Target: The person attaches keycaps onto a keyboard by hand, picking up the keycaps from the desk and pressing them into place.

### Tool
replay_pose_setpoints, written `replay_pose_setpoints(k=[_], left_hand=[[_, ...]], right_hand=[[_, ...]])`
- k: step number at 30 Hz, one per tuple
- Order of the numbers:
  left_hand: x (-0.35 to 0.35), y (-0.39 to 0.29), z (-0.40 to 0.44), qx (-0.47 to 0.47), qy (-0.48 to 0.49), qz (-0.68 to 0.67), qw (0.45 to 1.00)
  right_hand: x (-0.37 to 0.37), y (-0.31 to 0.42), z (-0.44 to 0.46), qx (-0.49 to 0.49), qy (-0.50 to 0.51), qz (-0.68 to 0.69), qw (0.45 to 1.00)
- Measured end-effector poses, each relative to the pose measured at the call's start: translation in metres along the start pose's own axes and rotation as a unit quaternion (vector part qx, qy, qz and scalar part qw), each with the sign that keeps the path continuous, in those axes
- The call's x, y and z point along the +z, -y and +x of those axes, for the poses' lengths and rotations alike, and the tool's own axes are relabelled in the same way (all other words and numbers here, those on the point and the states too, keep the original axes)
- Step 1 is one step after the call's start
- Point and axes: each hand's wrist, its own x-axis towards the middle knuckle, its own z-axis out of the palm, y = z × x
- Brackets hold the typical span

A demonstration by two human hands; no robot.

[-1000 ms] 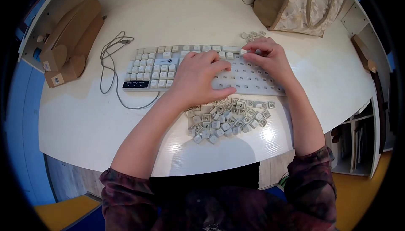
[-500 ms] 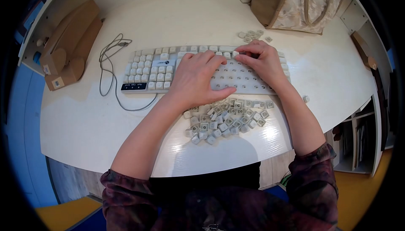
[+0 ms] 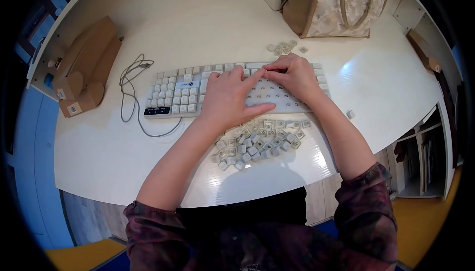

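Note:
A white keyboard [image 3: 163, 95] lies turned round on the desk, its number pad to the left. Many keys have caps, while a stretch right of the middle shows bare switches. My left hand [image 3: 228, 95] rests over the middle of the keyboard, thumb and index finger stretched out to the right and apart. Its index fingertip meets the fingertips of my right hand [image 3: 296, 79], which pinch at a keycap in the upper row; the fingers mostly hide this cap. Loose keycaps [image 3: 257, 145] lie heaped on the near side, many showing their undersides.
A few keycaps [image 3: 284, 48] lie beyond the keyboard, and one keycap [image 3: 351, 114] sits to the right. A coiled grey cable [image 3: 132, 93] is on the left, beside a brown cardboard piece [image 3: 91, 65]. A patterned bag [image 3: 336, 6] stands at the back right.
The whole view has shifted slightly. My left index finger has stretched right to meet my right fingertips, which now cover the keycap that showed beside them before.

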Motion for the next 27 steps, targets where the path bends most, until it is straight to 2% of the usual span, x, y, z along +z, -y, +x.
replay_pose_setpoints(k=[6, 9, 12, 15, 19, 22, 27], left_hand=[[-0.003, -0.006, 0.004, -0.023, 0.025, 0.015, 0.999], [-0.003, -0.007, 0.008, 0.032, -0.039, 0.066, 0.997], [0.004, -0.003, 0.012, 0.049, -0.059, 0.045, 0.996], [0.006, -0.003, 0.011, 0.044, -0.025, 0.048, 0.998], [0.008, -0.002, 0.009, 0.041, -0.036, 0.028, 0.998], [0.011, -0.001, 0.008, 0.039, -0.053, 0.015, 0.998], [0.015, 0.0, 0.006, 0.033, -0.067, -0.002, 0.997]], right_hand=[[-0.004, 0.003, -0.001, -0.021, 0.007, -0.013, 1.0], [-0.008, 0.009, -0.005, -0.019, 0.018, -0.009, 1.0], [-0.005, 0.009, -0.006, -0.007, 0.012, -0.013, 1.0], [-0.002, 0.007, -0.006, 0.039, -0.006, 0.053, 0.998], [-0.024, -0.012, 0.007, 0.067, -0.097, 0.065, 0.991], [-0.048, -0.028, 0.014, 0.126, -0.138, -0.079, 0.979], [-0.043, -0.059, 0.014, 0.153, -0.09, -0.151, 0.972]])
